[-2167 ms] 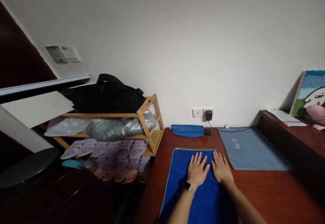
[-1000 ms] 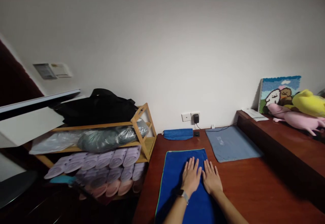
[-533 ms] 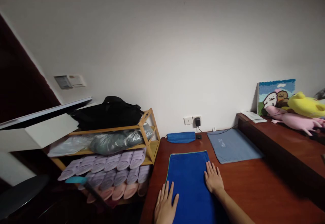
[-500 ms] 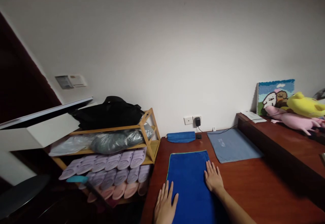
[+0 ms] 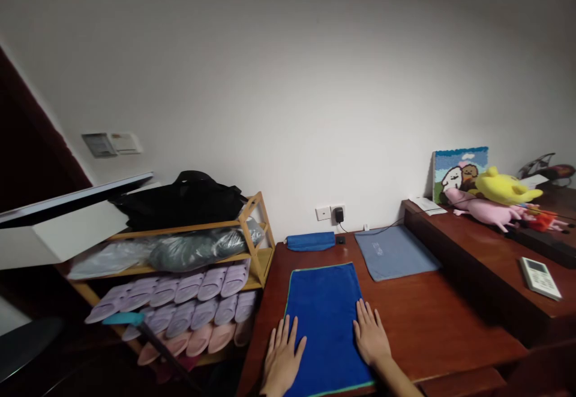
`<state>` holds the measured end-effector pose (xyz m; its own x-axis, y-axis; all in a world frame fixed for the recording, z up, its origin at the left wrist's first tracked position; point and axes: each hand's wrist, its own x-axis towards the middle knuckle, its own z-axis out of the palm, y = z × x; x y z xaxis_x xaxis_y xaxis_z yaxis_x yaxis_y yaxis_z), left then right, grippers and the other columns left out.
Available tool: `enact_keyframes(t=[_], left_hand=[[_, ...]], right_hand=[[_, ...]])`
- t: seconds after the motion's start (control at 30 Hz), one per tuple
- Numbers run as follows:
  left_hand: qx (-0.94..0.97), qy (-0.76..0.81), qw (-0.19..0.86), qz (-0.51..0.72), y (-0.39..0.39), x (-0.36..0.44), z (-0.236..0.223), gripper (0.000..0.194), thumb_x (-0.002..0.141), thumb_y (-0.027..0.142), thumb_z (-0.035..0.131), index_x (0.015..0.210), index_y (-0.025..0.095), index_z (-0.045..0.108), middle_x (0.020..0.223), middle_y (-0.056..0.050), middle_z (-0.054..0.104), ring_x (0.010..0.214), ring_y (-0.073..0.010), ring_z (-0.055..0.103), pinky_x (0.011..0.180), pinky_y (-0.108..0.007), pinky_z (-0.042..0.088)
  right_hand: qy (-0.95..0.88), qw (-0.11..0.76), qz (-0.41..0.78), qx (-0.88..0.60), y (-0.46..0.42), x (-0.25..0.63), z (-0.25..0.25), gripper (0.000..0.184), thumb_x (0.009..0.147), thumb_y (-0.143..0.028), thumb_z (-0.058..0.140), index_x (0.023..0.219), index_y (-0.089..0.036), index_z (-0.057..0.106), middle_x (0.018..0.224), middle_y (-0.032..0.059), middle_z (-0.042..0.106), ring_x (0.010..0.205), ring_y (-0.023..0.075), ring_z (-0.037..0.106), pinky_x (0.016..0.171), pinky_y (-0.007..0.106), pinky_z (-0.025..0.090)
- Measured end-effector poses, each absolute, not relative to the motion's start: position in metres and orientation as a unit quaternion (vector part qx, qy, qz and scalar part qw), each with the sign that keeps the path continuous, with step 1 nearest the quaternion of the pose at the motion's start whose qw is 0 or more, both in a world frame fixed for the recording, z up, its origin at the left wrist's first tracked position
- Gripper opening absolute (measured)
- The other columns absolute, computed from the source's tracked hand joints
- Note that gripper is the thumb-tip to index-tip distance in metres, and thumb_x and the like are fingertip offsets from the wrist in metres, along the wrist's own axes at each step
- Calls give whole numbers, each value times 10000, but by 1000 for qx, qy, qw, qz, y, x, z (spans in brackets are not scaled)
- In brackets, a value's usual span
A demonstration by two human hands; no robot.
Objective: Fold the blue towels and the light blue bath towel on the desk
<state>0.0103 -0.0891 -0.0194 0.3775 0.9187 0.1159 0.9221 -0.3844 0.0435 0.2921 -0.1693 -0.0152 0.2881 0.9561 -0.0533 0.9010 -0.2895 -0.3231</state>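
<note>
L hand & R hand made 2 in view, w/ 1 blue cloth btwn them, spread flat on the brown table, green trim round its edge. 1 grey-blue cloth lay beyond to the right, nr the wall; 1 folded blue bundle sat at the table's back edge. 2 wall plates side by side above, 1 black plug in the right-hand one. On the raised ledge: 1 remote, 1 pink plush, 1 yellow plush, plus 1 picture w/ 2 dogs leaning on the wall. Rack at left had 1 black bag on top & approx 6 lavender slippers in the upper slipper row; lower rows too crowded to count.

Both hands open, fingers straight & a bit apart, thumbs out, nothing gripped. L hand touched the cloth's left edge, partly over bare wood; R hand lay along its right edge, thumb side toward the cloth.

Pose: palms down, hands well apart, fingers pointing away from the person. R forearm slanted in from lower right; L wrist got cut off at the bottom, so most of that arm wasn't visible.
</note>
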Motion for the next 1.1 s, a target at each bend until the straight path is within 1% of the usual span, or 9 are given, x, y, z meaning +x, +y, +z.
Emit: enact_keyframes(t=[0.07,0.13,0.27,0.37,0.5,0.63,0.73,0.87,1.1], left_hand=[[-835,-544,23,-77,-94,28,-12,692,1034,587,286,1595,184,321,1674,-86,215,1548,-285,224,1263,-518,226],[-852,-516,10,-95,-102,60,-5,663,1055,546,233,1602,178,303,1679,-80,205,1552,-265,215,1268,-494,227],[-902,-418,-59,-89,-117,139,0,617,1068,545,174,1602,270,315,1680,-28,246,1553,-226,226,1274,-459,228],[-908,-403,-85,-75,-121,163,-5,592,1071,535,156,1597,315,319,1676,-14,270,1553,-216,230,1273,-461,224],[-898,-430,-65,-66,-121,119,-11,613,1061,572,182,1608,312,280,1682,-22,239,1555,-236,221,1269,-488,223],[-852,-520,-24,-55,-123,36,-19,659,1047,598,209,1612,264,267,1682,-34,209,1553,-258,217,1265,-506,231],[-827,-559,2,-61,-126,-5,-27,686,1041,600,231,1614,226,266,1683,-43,191,1551,-265,214,1260,-489,252],[-826,-559,13,-74,-130,-14,-33,713,1036,610,234,1612,193,278,1675,-62,216,1548,-271,221,1256,-484,265],[-828,-555,13,-79,-130,-7,-31,756,1024,651,199,1607,180,294,1678,-73,215,1550,-264,221,1261,-481,251]], right_hand=[[-584,119,123,-793,-168,293,-13,680,1014,-454,155,1616,-139,194,1688,15,148,1574,214,103,1285,438,71],[-585,116,124,-793,-168,293,-13,680,1014,-445,151,1615,-128,187,1689,19,147,1575,217,100,1284,441,67],[-596,104,118,-788,-170,294,-15,665,1006,-414,178,1612,-143,218,1689,31,160,1576,229,95,1280,461,65],[-606,91,109,-783,-171,295,-15,656,998,-385,194,1610,-152,238,1689,37,159,1576,235,92,1276,473,62],[-595,103,100,-790,-171,294,-18,664,1011,-422,158,1614,-150,217,1688,35,170,1574,230,112,1274,469,78],[-583,105,99,-800,-169,291,-18,665,1011,-429,163,1616,-158,211,1689,16,159,1573,223,124,1274,465,75],[-576,95,96,-806,-168,289,-12,657,1006,-415,182,1615,-169,219,1688,11,163,1572,230,136,1271,483,70],[-566,82,87,-815,-181,285,-9,661,1005,-402,180,1608,-139,243,1685,33,184,1570,248,145,1269,489,81],[-580,127,92,-800,-230,278,-32,680,1018,-471,175,1609,-141,248,1682,36,186,1567,225,157,1277,440,120]])
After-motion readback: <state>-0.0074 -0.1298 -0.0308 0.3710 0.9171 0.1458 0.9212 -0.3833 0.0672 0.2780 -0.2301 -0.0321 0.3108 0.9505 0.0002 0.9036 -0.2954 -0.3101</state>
